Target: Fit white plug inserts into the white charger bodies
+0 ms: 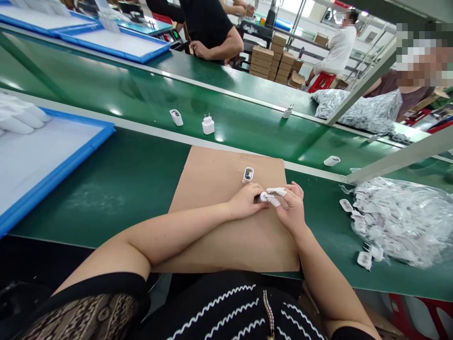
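Note:
Over a brown cardboard sheet (pixel 219 189) on the green bench, my left hand (pixel 245 200) and my right hand (pixel 290 206) meet around a small white charger plug (pixel 264 197). Both hands are closed on it in a pinch; white tape wraps my right fingertips. Another white charger (pixel 247 175) stands on the cardboard just beyond my fingers, its open end facing up.
A heap of bagged white chargers (pixel 403 222) lies at right, with loose ones beside it. Several chargers (pixel 208 124) sit on the green conveyor belt (pixel 141 94). A blue-rimmed tray (pixel 53 165) is at left. Other people work across the belt near stacked cartons (pixel 272 63).

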Tool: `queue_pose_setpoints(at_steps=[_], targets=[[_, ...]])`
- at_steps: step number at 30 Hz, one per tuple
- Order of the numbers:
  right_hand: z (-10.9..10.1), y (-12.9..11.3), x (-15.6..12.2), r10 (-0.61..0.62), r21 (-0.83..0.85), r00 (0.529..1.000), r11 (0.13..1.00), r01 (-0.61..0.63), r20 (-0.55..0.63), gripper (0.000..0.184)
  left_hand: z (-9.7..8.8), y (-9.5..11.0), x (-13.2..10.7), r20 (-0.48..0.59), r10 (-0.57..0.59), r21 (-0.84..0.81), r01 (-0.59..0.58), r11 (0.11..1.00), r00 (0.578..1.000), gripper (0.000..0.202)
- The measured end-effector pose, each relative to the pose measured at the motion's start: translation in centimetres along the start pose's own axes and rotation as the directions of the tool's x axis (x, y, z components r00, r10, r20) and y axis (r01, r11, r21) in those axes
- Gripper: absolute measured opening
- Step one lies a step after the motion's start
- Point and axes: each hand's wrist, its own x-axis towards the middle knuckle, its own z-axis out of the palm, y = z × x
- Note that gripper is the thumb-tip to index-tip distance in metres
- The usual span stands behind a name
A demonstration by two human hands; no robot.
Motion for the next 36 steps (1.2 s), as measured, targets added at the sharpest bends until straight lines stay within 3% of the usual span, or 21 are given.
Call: queue_pose_setpoints(at_steps=[7, 12, 15, 17, 20, 22, 24, 26, 29, 32, 36], targets=[[-0.3, -0.1, 0.4, -0.014, -0.163, 0.999, 0.986, 0.021, 0.039, 0.022, -0.1, 0.0, -0.1, 0.001, 0.004, -0.002, -0.004, 1.0, 1.0, 0.016], [0.2, 0.3, 0.1, 0.036, -0.138, 0.999, 0.99, -0.032, 0.025, 0.016, 0.1, -0.1, 0.1, -0.012, -0.006, 0.0, 0.006, 1.0, 1.0, 0.015], [0.5, 0.7, -0.3, 0.154, 0.017, 0.988, 0.988, -0.155, 0.029, 0.012, 0.1, 0.3, 0.2, -0.023, -0.046, 0.017, 0.046, 0.999, 0.999, 0.015], [0.7, 1.0, -0.5, 0.259, 0.214, 0.964, 0.94, -0.266, 0.061, 0.022, -0.1, 1.1, 0.0, -0.003, -0.071, 0.05, 0.071, 0.996, 0.997, 0.014], [1.0, 1.9, -0.3, 0.42, 0.56, 0.905, 0.734, -0.384, 0.07, 0.048, -0.6, 2.7, -0.4, 0.004, -0.011, 0.109, 0.01, 0.994, 1.0, 0.012], [1.3, 2.9, 0.0, 0.56, 0.675, 0.829, 0.609, -0.415, 0.005, 0.053, -1.2, 3.8, 0.1, -0.045, 0.103, 0.138, -0.096, 0.986, 0.994, 0.017], [1.9, 3.9, 0.3, 0.669, 0.676, 0.741, 0.573, -0.464, -0.059, 0.055, -2.3, 4.3, 1.9, -0.107, 0.187, 0.19, -0.165, 0.968, 0.977, 0.021], [2.4, 4.7, 0.6, 0.708, 0.62, 0.702, 0.584, -0.524, -0.074, 0.057, -4.1, 3.9, 4.9, -0.151, 0.142, 0.307, -0.09, 0.947, 0.978, 0.026], [2.8, 5.3, 0.7, 0.704, 0.539, 0.709, 0.614, -0.576, -0.044, 0.06, -7.4, 1.8, 10.5, -0.206, -0.061, 0.468, 0.153, 0.87, 0.977, 0.026], [2.5, 5.5, 0.4, 0.681, 0.506, 0.731, 0.642, -0.577, -0.031, 0.058, -10.1, -0.9, 14.7, -0.271, -0.163, 0.511, 0.285, 0.811, 0.949, 0.02], [2.0, 5.7, 0.0, 0.673, 0.49, 0.739, 0.655, -0.576, -0.031, 0.053, -11.5, -3.1, 16.0, -0.348, -0.198, 0.518, 0.364, 0.774, 0.916, 0.033]])
